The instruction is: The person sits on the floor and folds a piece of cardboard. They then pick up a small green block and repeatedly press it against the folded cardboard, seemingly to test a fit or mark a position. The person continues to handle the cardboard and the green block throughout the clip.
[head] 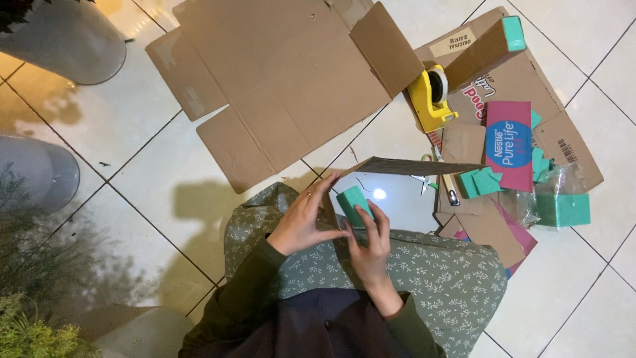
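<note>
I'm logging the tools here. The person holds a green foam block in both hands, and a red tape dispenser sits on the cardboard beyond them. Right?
Not quite: the tape dispenser is yellow, not red, as the head view shows. The rest holds: left hand and right hand hold the green foam block, with the cardboard beyond.

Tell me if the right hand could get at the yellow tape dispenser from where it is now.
Probably yes. The right hand holds a small green foam block, and a tilted cardboard sheet lies between it and the yellow tape dispenser, which sits uncovered beyond.

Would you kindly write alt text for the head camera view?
A seated person's left hand and right hand hold a green foam block against a cardboard sheet; a flattened box, yellow tape dispenser and more foam lie on white floor tiles.
</note>
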